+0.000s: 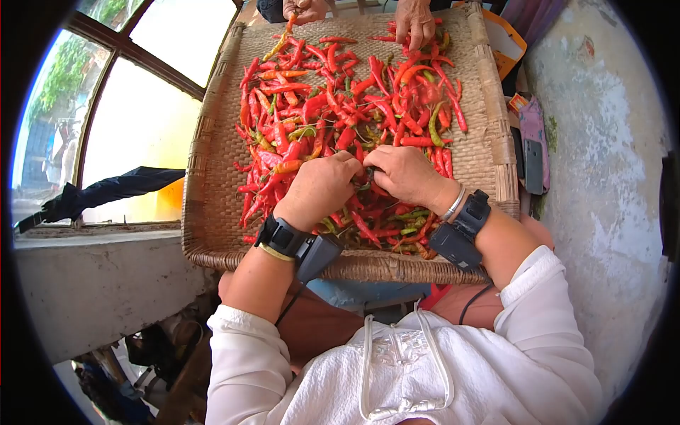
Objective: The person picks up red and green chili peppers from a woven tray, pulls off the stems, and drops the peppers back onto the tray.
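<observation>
Red chili peppers [290,149], with some green and orange ones, lie heaped on a woven bamboo tray [212,163] across my lap. Near the front of the heap, my left hand [322,185] is closed, its fingertips pinched on a chili pepper that is mostly hidden. Close beside it, my right hand [411,173] is also closed, thumb and fingers pinching at a chili pepper. The fingertips of both hands almost meet, and the exact grip is covered by the knuckles. Black devices are strapped to both wrists.
Opposite me, another person's hands work at the tray's far edge, one with an orange chili pepper [282,39], the other reaching into the heap. A folded dark umbrella [127,190] lies by the window at left. A phone [533,166] is at right, beside the wall [602,142].
</observation>
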Motion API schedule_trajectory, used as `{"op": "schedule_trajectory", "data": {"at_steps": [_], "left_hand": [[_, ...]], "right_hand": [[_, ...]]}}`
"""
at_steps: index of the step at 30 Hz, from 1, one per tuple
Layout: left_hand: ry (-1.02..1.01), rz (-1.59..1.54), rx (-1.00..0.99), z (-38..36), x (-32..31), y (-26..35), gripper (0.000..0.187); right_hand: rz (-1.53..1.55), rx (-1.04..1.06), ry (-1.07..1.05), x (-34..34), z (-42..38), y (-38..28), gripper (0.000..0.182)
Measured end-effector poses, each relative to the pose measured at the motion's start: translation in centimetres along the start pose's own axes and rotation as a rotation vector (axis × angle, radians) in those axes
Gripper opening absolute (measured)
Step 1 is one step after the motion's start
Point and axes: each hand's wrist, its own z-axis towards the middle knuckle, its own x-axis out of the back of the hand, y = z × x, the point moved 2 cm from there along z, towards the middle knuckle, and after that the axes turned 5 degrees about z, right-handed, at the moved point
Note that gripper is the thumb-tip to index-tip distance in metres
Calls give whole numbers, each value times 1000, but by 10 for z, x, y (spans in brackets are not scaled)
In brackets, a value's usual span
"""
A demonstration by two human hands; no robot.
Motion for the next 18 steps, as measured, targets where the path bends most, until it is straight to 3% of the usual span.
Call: {"op": "schedule_trajectory", "data": {"at_steps": [1,3,5,7,10,13,15,16,18], "left_hand": [[-1,-22,28,0,1,1,18],[34,-66,61,1,7,6,19],[66,-112,90,2,7,5,21],[115,-207,-118,4,4,4,24],[82,-222,34,2,10,8,22],[105,-142,27,2,7,0,19],[96,-127,29,1,4,0,17],[88,-109,29,1,3,0,15],[175,-106,4,1,4,1,14]], "right_hand": [[0,2,-3,9,3,-6,16],[343,-280,-39,25,7,-13,18],[475,-266,21,31,7,-14,15],[938,-588,-118,37,5,-18,12],[859,-605,-73,58,6,-11,9],[835,-650,-12,77,7,5,10],[1063,-599,339,87,9,12,19],[1177,-484,448,88,14,12,32],[1180,-566,426,86,14,12,37]]}}
